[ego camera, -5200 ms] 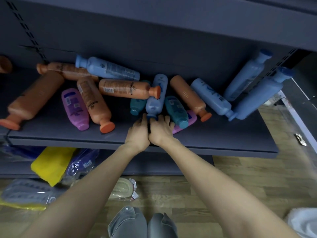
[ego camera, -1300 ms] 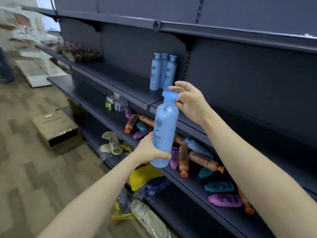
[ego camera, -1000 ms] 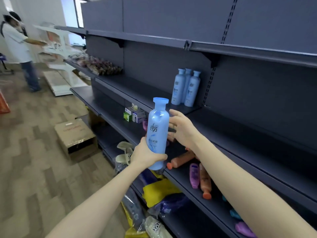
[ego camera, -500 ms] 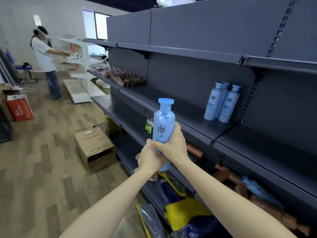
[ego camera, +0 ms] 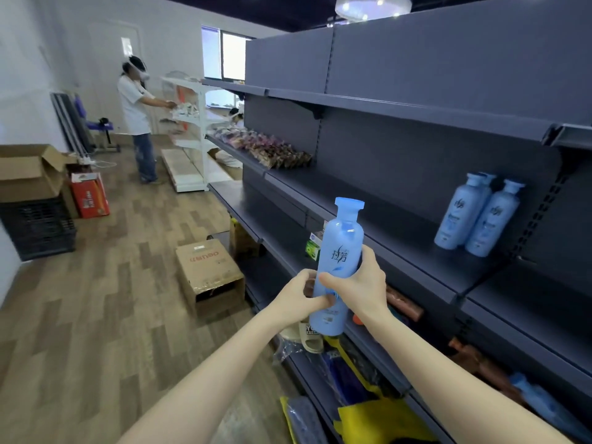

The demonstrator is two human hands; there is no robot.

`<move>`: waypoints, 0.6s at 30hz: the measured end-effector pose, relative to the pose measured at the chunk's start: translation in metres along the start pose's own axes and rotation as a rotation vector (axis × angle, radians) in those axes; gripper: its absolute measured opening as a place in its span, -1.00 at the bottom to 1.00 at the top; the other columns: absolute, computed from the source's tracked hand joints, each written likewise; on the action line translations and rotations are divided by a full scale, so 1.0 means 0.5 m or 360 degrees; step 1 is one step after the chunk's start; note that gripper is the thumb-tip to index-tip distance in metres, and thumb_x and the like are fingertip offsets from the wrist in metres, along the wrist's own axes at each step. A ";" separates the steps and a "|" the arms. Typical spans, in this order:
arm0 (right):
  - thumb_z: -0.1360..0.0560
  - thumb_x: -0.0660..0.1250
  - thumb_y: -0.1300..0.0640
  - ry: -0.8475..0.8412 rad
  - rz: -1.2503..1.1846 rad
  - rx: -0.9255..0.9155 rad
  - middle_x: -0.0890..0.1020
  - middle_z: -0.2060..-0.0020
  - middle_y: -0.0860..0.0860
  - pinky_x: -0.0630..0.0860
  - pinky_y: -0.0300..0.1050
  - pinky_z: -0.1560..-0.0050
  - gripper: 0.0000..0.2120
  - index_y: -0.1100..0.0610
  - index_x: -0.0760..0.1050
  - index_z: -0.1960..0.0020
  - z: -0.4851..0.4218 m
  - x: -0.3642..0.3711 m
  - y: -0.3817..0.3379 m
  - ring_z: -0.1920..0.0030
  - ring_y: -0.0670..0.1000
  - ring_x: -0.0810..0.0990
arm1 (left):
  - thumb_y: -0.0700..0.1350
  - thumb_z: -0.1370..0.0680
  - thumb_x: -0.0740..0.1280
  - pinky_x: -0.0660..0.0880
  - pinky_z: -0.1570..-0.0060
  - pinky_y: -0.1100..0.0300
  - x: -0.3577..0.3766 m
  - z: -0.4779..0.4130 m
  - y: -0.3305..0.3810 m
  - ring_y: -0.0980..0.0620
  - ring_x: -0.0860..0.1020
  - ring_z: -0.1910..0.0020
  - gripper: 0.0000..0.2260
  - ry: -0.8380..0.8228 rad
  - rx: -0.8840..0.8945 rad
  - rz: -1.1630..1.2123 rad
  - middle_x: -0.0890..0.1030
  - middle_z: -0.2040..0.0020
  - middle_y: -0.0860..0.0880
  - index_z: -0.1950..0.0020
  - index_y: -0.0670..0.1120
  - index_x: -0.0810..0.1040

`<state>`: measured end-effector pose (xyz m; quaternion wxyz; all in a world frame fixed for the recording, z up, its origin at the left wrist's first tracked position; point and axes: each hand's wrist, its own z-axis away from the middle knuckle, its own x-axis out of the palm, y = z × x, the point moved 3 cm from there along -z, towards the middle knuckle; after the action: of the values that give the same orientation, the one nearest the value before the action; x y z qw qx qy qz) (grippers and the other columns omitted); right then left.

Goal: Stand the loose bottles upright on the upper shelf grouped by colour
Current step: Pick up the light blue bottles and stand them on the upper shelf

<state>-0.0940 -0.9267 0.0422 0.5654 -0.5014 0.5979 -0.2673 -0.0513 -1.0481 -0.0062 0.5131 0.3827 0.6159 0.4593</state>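
I hold a light blue bottle (ego camera: 340,251) upright in front of the shelving, cap up. My left hand (ego camera: 299,294) grips its lower body from the left, and my right hand (ego camera: 363,283) wraps round its middle from the right. Three matching blue bottles (ego camera: 479,216) stand upright together at the back of the upper shelf (ego camera: 378,219), to the right of the held bottle. On the lower shelf, orange-brown bottles (ego camera: 403,307) and a blue one (ego camera: 544,402) lie on their sides, partly hidden under the upper shelf.
A cardboard box (ego camera: 208,270) sits on the wooden floor left of the shelving. Yellow and blue bags (ego camera: 368,411) and a slipper (ego camera: 307,334) fill the bottom shelf. Another person (ego camera: 137,116) stands at a white rack far back. Snack packets (ego camera: 266,149) lie further along the upper shelf.
I lifted the blue bottle off the lower shelf and stood up. My right hand moved from the cap down to the bottle's middle. The view swung up and left along the aisle.
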 end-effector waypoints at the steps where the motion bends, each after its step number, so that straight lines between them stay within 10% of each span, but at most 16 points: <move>1: -0.25 0.51 0.17 -0.0004 0.0005 0.0002 0.53 0.12 -0.17 0.56 -0.04 0.04 -0.43 0.05 0.37 -0.20 -0.007 0.002 0.001 0.04 -0.06 0.57 | -0.09 -0.41 0.46 0.50 -0.02 0.26 -0.003 -0.008 -0.002 0.11 0.53 -0.08 -0.59 -0.0015 0.0006 0.0018 0.53 -0.07 0.09 -0.18 -0.03 0.38; 18: -0.23 0.51 0.13 0.0055 0.0041 0.0025 0.54 0.06 -0.10 0.59 -0.03 0.05 -0.37 0.02 0.31 -0.22 -0.184 -0.086 0.045 0.00 -0.03 0.56 | -0.37 -0.37 0.47 0.55 0.14 0.32 0.073 -0.230 0.061 0.15 0.58 0.01 -0.50 -0.0094 0.0189 0.0184 0.57 -0.06 0.01 -0.16 0.00 0.38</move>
<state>-0.1935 -0.9028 0.0595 0.5624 -0.4845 0.6117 -0.2735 -0.1712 -1.0249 0.0186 0.4801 0.4606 0.6035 0.4394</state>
